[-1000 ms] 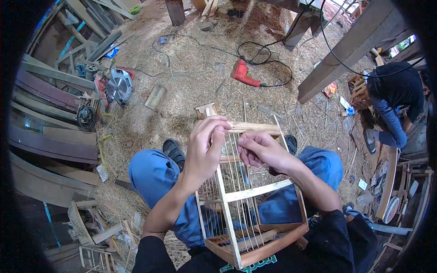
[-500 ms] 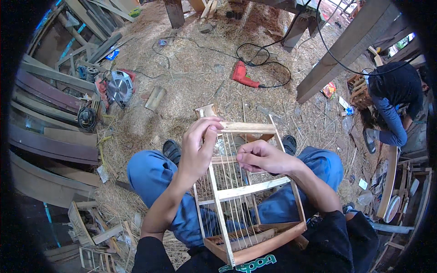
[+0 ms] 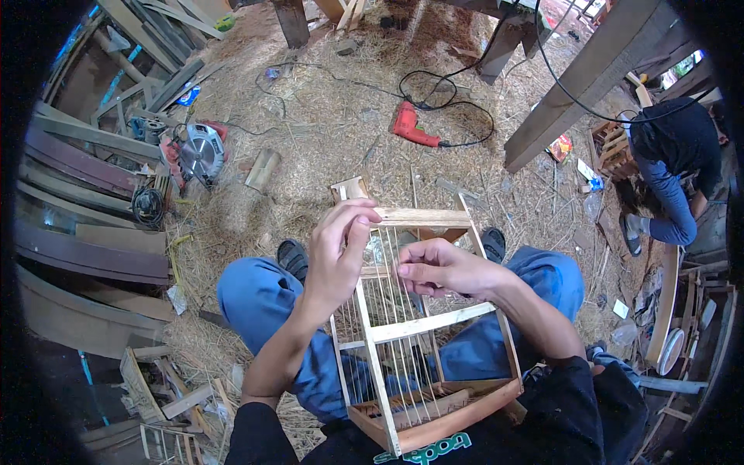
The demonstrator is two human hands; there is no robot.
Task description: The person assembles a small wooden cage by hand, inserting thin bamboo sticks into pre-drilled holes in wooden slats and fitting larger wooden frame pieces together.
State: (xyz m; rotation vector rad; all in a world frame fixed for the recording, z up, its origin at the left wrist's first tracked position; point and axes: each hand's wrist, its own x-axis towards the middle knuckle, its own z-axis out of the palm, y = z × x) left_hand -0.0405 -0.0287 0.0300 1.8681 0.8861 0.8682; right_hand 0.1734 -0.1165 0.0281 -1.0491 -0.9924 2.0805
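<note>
Across my lap leans a slatted wooden cage frame (image 3: 434, 323) made of pale strips, with rows of thin sticks (image 3: 411, 349) running lengthwise through its crossbars. My left hand (image 3: 337, 252) is closed over the far left corner, its fingers curled on the far rail (image 3: 422, 218). Inside the frame, my right hand (image 3: 449, 270) pinches one of the thin sticks between thumb and forefinger. Its other fingers are curled, partly hidden behind the thumb. The frame's near end, a browner board (image 3: 457, 418), rests against my shirt.
On the straw-strewn ground lie a red power drill (image 3: 415, 126) with a black cord and a circular saw (image 3: 201, 155). Boards (image 3: 85, 248) are stacked at left. A wooden post (image 3: 589, 77) slants at right, near another person (image 3: 674, 163) crouching. A wood offcut (image 3: 263, 169) lies ahead.
My right hand has shifted slightly left along the sticks. My left hand stays on the far corner, and the frame has hardly moved.
</note>
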